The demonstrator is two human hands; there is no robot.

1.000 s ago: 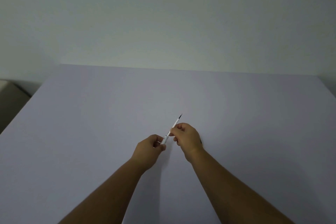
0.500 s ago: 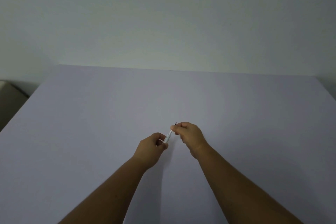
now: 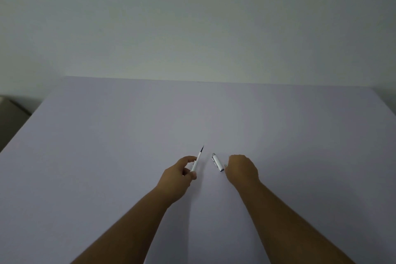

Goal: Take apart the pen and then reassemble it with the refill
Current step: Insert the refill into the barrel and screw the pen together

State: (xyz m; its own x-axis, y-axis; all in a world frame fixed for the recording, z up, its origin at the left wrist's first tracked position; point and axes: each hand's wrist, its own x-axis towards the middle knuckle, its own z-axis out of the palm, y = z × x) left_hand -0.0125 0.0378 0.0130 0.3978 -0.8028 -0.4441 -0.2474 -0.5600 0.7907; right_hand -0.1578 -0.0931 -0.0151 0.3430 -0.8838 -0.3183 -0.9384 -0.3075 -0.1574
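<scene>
The pen is in two pieces over the pale lilac table point(image 3: 128, 146). My left hand point(image 3: 179, 178) pinches the near end of a thin white piece point(image 3: 197, 159) whose dark pointed tip aims away and slightly right. A short white piece with a silver end and clip point(image 3: 217, 162) sits just right of it. Its near end meets the fingertips of my right hand point(image 3: 242, 170). That hand's fingers curl under and are mostly hidden by its back. The two pieces are apart, with a small gap between them.
The table runs back to a plain pale wall point(image 3: 192, 28). Its left edge drops to a dark floor, where a beige object point(image 3: 8, 109) stands at the far left. Both forearms come in from the bottom of the view.
Both hands held one joined pen a second ago. My right hand has since pulled the clip piece off and moved right, leaving the thin tipped piece in my left hand.
</scene>
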